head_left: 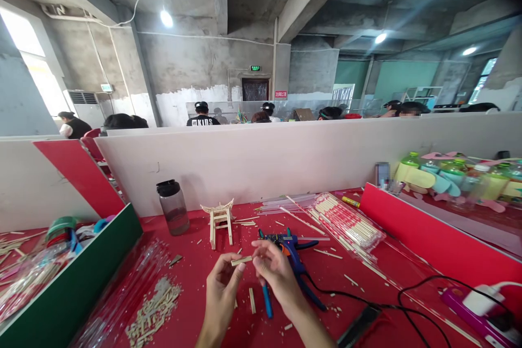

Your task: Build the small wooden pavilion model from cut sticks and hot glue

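Observation:
Between my two hands, above the red table, is a short pale wooden piece (241, 261). The thumb and fingers of my left hand (222, 283) pinch its left part. My right hand (274, 269) is at its right end, thumb and fingertips close together around that end. Below lie a blue-handled tool (267, 301), partly behind my right hand, and a short stick piece (252, 300). A blue glue gun (297, 263) rests just right of my right hand. Beyond my hands stands a small wooden stick structure (220, 223) with upright legs and a curved top.
A dark-lidded bottle (174, 209) stands at the back left. Cut stick scraps (155, 310) lie at the front left. Packed sticks (346, 220) are at the back right. Black cable (346, 294) runs right towards a purple power strip (477, 318). Low dividers (244, 160) border the table; people sit beyond.

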A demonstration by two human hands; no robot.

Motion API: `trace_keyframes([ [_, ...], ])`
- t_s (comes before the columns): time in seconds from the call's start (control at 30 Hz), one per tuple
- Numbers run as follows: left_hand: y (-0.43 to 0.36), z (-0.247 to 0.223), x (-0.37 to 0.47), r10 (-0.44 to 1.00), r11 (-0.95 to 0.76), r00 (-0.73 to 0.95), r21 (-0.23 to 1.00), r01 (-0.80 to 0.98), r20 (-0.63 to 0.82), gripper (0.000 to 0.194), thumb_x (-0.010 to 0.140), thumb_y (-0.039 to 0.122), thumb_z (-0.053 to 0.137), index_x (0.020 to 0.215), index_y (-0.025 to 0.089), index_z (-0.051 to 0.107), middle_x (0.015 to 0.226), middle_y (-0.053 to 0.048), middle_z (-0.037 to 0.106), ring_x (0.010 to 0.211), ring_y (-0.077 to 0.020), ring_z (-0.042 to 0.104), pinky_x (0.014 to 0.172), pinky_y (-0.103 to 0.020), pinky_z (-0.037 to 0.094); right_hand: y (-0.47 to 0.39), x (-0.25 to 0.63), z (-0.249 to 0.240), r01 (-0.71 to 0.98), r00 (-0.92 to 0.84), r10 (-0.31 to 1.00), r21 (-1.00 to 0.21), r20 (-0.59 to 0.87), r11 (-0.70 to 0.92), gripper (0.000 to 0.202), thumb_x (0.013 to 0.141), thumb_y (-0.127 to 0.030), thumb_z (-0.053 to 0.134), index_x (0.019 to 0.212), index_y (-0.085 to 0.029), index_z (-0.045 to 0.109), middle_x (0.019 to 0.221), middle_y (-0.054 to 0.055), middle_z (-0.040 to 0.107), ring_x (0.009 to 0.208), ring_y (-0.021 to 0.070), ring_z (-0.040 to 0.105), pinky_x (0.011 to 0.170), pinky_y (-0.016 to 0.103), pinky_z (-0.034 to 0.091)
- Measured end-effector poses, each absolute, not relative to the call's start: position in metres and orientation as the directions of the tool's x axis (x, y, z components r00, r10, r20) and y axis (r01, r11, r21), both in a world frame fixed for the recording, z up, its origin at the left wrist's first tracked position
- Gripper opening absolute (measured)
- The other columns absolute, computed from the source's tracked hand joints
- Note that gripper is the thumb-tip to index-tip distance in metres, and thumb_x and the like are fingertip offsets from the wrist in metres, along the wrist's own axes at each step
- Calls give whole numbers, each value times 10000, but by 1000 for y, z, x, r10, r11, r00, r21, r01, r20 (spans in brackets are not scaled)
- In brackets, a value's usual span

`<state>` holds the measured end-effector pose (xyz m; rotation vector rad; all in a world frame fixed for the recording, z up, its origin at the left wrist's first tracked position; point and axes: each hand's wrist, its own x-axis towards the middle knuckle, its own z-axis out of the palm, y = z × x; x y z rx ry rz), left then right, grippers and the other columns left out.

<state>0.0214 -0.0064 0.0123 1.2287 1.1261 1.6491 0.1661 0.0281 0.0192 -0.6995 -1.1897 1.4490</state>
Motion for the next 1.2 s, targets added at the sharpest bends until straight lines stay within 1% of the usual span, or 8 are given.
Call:
trace_keyframes([
  [0.13,-1,9,11,916,-299,-283,954,-17,282,312,791,454,738,915,179,661,799,-19,663,732,-167,595,663,-237,464,46,219,29,169,-8,955,-941,297,294,380,866,-580,600,951,-211,562,827,35,612,643,160,559,545,259,382],
  [0.23,4,5,4,923,-287,-273,958,-17,272,362,774,494,737,912,170,658,770,-15,626,681,-152,545,621,-226,442,58,259,26,663,73,962,-734,263,151,363,887,-584,534,827,-227,505,680,23,604,618,204,578,557,282,336],
  [0.4,8,-2,0,932,-293,-233,955,-39,277,360,794,493,717,943,173,646,705,13,546,644,-136,485,602,-219,424,64,275,12,856,-9,1000,-517,-14,1,449,906,-626,458,722,-219,509,751,98,701,762,283,679,579,293,332],
  [0.63,11,-7,-4,925,-286,-279,956,-63,259,360,789,488,731,940,173,645,785,-18,633,710,-154,551,670,-232,464,74,270,-4,759,-14,993,-646,117,87,401,977,-476,317,702,-228,471,730,108,672,768,274,676,644,327,406],
  [0.8,14,-15,-8,921,-287,-292,956,-61,258,344,825,467,706,1002,183,627,856,-27,668,761,-158,586,732,-243,480,61,269,10,71,-109,989,-992,100,108,453,881,-674,476,896,-222,507,777,45,655,672,215,650,632,337,500],
  [0.9,13,-12,-9,919,-292,-296,954,-66,261,329,826,454,711,997,185,629,840,-19,656,747,-149,576,723,-236,480,47,262,23,-222,-169,979,-972,114,75,471,783,-556,723,1071,-232,539,902,38,668,772,196,650,740,346,517],
  [0.97,11,-8,-8,916,-299,-301,951,-78,264,318,823,452,715,982,188,633,827,-16,651,740,-145,572,722,-233,482,40,256,28,-294,-168,978,-953,126,73,419,744,-496,790,970,-217,575,779,2,628,720,167,607,742,318,494],
  [1.2,7,0,-5,921,-305,-290,945,-117,261,287,843,437,698,981,194,632,815,-16,631,736,-144,561,709,-232,469,33,227,18,-404,-279,955,-915,98,-24,480,815,-636,666,845,-158,635,542,-80,347,451,59,314,490,237,333],
])
